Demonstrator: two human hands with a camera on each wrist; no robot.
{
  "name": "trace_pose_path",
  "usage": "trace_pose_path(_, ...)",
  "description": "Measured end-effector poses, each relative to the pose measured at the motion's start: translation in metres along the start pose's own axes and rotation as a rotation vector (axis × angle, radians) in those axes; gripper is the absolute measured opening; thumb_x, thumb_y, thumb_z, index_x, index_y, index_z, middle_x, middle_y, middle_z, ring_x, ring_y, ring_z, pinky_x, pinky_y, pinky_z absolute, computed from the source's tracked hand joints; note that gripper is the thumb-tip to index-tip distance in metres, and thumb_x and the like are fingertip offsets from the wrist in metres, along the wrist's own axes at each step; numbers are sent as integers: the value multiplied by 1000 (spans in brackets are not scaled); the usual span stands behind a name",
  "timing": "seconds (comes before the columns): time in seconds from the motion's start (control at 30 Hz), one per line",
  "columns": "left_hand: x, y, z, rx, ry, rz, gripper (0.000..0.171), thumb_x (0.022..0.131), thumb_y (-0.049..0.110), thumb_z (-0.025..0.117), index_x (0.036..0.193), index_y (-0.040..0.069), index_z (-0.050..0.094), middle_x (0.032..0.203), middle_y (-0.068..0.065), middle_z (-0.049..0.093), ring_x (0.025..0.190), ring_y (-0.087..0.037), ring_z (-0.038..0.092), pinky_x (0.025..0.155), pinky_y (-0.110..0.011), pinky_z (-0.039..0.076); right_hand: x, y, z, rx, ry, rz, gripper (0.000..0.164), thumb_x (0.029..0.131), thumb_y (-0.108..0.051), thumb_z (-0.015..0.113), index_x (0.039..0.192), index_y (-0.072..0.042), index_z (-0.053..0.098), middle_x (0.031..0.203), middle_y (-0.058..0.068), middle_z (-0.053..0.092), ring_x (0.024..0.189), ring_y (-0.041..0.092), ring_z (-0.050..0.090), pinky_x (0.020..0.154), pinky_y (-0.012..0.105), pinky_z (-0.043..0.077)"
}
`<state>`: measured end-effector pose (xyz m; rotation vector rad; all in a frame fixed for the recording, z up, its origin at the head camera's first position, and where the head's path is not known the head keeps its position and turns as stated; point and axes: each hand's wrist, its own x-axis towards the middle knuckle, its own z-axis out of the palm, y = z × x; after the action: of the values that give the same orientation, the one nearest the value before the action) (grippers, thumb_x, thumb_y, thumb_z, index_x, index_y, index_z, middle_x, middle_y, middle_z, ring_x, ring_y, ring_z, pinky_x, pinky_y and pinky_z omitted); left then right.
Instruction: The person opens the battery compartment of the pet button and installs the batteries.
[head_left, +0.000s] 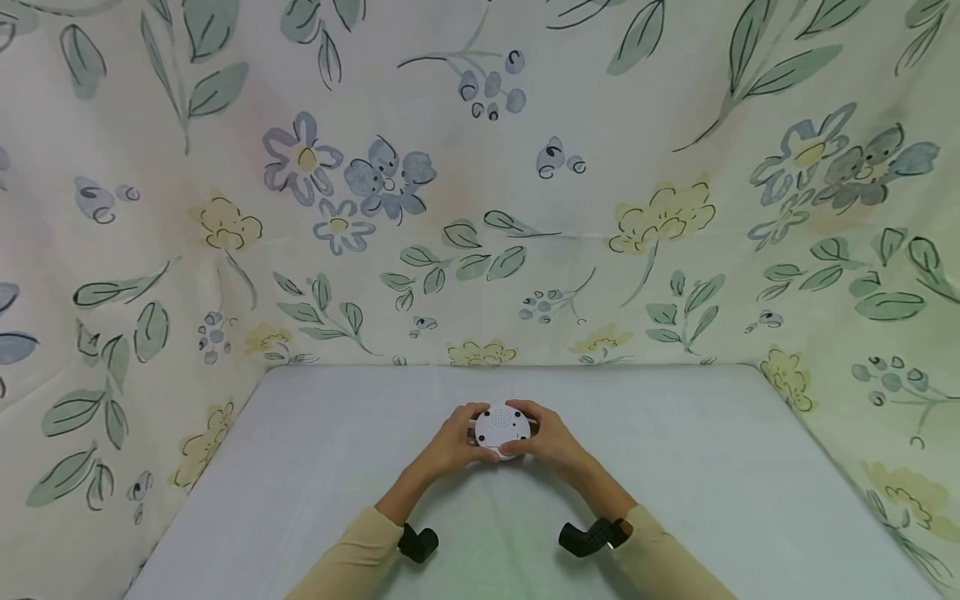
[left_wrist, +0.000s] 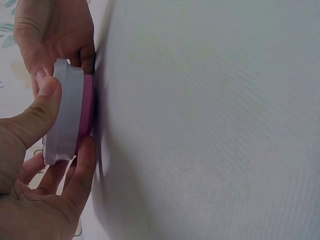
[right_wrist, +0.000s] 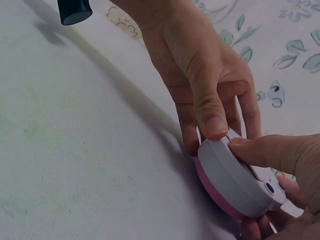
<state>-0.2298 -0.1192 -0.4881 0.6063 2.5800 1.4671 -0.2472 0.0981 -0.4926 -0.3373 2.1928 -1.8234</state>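
A round white plastic device (head_left: 502,427) lies back side up between both hands, low at the tabletop. Small holes like a speaker grille and dark round spots mark its back. Its underside is pink, as the pink rim (left_wrist: 86,107) shows in the left wrist view. My left hand (head_left: 452,443) grips the left edge, thumb on the back and fingers around the side. My right hand (head_left: 557,442) holds the right edge likewise, its thumb near the left one over a seam in the back. In the right wrist view, a pale tab (right_wrist: 291,209) sticks out at the side.
A white cloth covers the table (head_left: 360,433) around the hands. Behind and beside it hangs a floral curtain (head_left: 480,183). Black wrist cameras (head_left: 588,538) sit on both forearms, close above the cloth.
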Motion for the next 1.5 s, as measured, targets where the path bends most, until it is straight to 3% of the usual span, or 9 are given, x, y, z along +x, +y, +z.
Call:
trace_pose_path(0.27, -2, 4, -1, 3, 10, 7, 78, 80, 9, 88, 142, -6, 44, 131, -21, 49, 109, -34, 58, 93, -48, 50, 2, -3, 1, 18, -8, 12, 79, 72, 5, 89, 142, -1, 52, 138, 13, 55, 115, 30, 52, 97, 44, 42)
trace_pose_path(0.5, -4, 7, -2, -14, 1, -31, 76, 84, 14, 86, 146, -3, 45, 137, -20, 49, 114, -34, 58, 95, -46, 51, -1, 3, -8, -25, -126, -42, 84, 78, -6, 89, 149, -2, 45, 141, 16, 49, 116, 30, 50, 96, 38, 43)
trace_pose_path(0.77, -5, 6, -2, -50, 6, -14, 77, 83, 13, 86, 146, -5, 45, 143, -23, 49, 117, -38, 59, 96, -45, 51, -3, 9, -14, -66, -202, -106, 92, 77, -5, 89, 153, 1, 37, 144, 17, 45, 119, 31, 48, 95, 33, 46)
trace_pose_path(1.03, -8, 12, -4, -78, -10, -39, 80, 83, 12, 87, 148, -3, 44, 146, -21, 48, 120, -38, 58, 93, -44, 53, -5, 9, -15, -51, -197, -107, 92, 77, -6, 90, 153, -1, 38, 140, 16, 47, 116, 29, 51, 91, 30, 47)
trace_pose_path(1.23, -9, 14, -6, -106, -31, -10, 82, 81, 3, 87, 149, -2, 43, 147, -21, 47, 121, -37, 57, 90, -40, 55, -6, 6, -16, -76, -201, -101, 94, 76, -9, 91, 154, -4, 39, 143, 13, 46, 118, 30, 50, 93, 35, 46)
trace_pose_path(1.5, -7, 19, -6, -132, -12, 18, 80, 80, 1, 87, 148, -2, 44, 145, -21, 48, 120, -38, 57, 90, -41, 55, -7, 1, -17, -142, -184, -113, 95, 75, -14, 92, 155, -10, 41, 146, 10, 46, 117, 31, 51, 93, 40, 45)
